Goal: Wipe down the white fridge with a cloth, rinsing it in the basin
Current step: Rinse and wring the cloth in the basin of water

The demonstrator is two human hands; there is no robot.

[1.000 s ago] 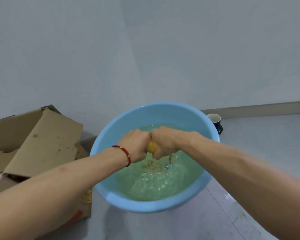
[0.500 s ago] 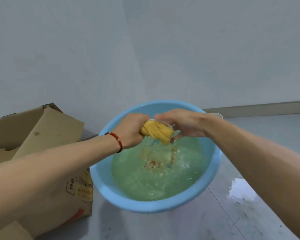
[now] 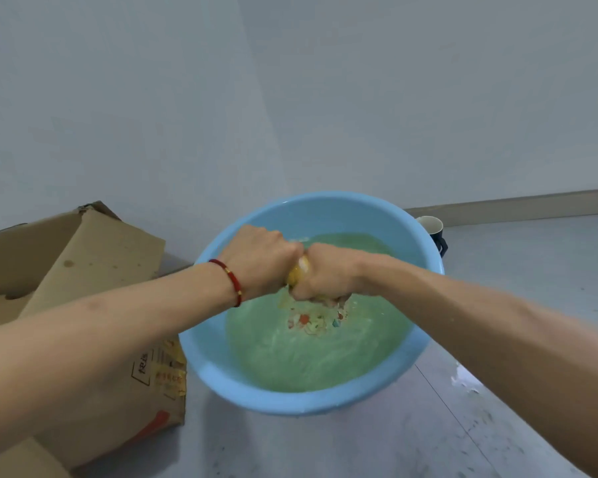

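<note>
Both bare forearms reach forward and converge at the middle of the view; the left hand [image 3: 265, 260] and the right hand [image 3: 328, 276] are clenched into fists, knuckles touching, each gripping an end of the yellow cloth [image 3: 299, 273]; a red bracelet [image 3: 229, 278] circles the left wrist.

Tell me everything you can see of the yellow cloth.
The cloth is yellow and looks like soft, wet fabric, bunched into a tight wad. Only a small strip shows between the two fists; the rest is hidden. The left hand and right hand grip it from either side, knuckles nearly meeting. It is held above the greenish water in the blue basin, not resting in it.
</note>
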